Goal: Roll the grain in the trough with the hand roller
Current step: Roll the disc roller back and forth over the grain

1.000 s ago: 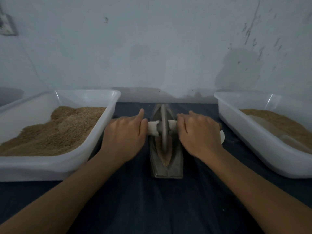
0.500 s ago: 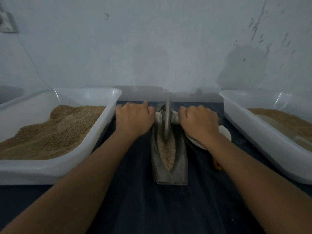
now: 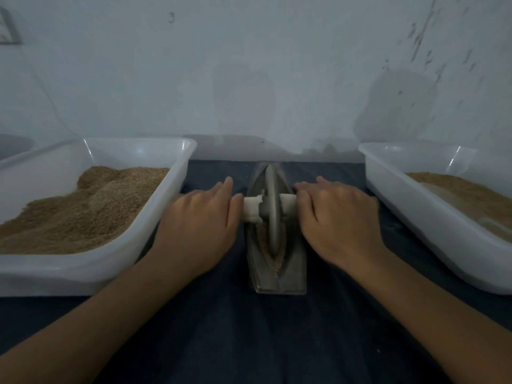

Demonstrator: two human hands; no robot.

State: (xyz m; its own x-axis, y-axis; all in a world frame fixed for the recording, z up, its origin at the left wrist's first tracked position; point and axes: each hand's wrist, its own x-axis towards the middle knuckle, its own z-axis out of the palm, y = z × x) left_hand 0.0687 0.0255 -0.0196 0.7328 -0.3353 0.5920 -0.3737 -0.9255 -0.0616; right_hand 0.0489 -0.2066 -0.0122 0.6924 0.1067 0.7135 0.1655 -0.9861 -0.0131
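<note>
While pressing flat on the white axle ends, left hand (image 3: 199, 223) and right hand (image 3: 339, 217) flank the hand roller (image 3: 273, 210), fingers straight, clasping nothing. Mid-stroke, judging by the disc standing in the trough (image 3: 277, 275) on grain (image 3: 278, 259). Next: push evenly, keeping disc upright.

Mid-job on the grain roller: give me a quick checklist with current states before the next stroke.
1. Left hand on the roller handle: ok, palm down, fingers extended.
2. Right hand on the other handle end: ok.
3. Roller disc seated in the trough: ok.
4. Grain under the disc: ok, some shows.
5. Grain spilled on the dark cloth: cannot tell.
6. White tubs apart from the hands: ok.
</note>
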